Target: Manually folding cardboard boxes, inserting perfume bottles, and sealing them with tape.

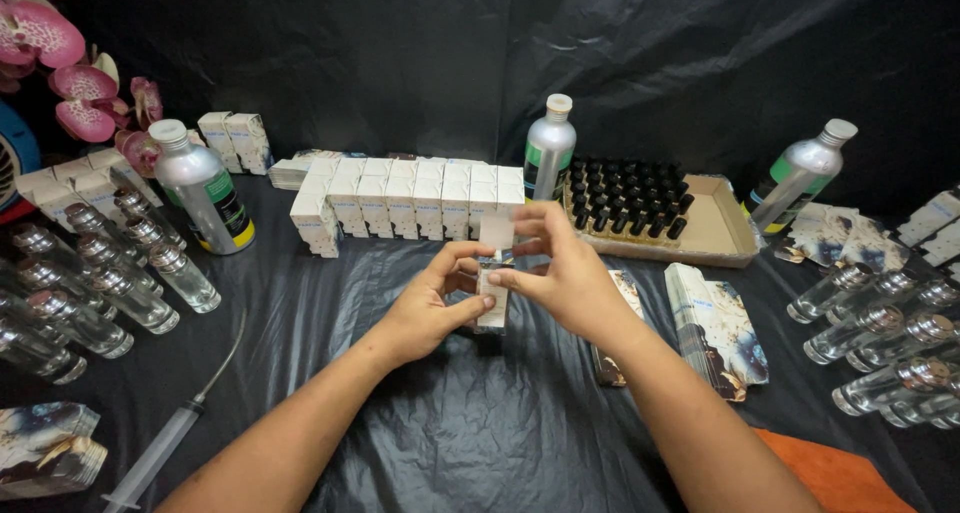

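Both my hands meet over the middle of the black-covered table, holding a small white carton [494,273] upright. My left hand [432,305] grips the carton's lower part from the left. My right hand [562,271] holds its upper part, fingers at the raised top flap. What sits inside the carton is hidden by my fingers. A stack of flat marbled cartons [716,329] lies just right of my right forearm.
Rows of closed white boxes [410,199] stand behind my hands. A cardboard tray of black caps [628,199] sits beside three metal bottles [550,149]. Clear glass bottles lie at left [105,283] and right [880,343]. A syringe [160,443] lies front left; orchids [60,63] stand far left.
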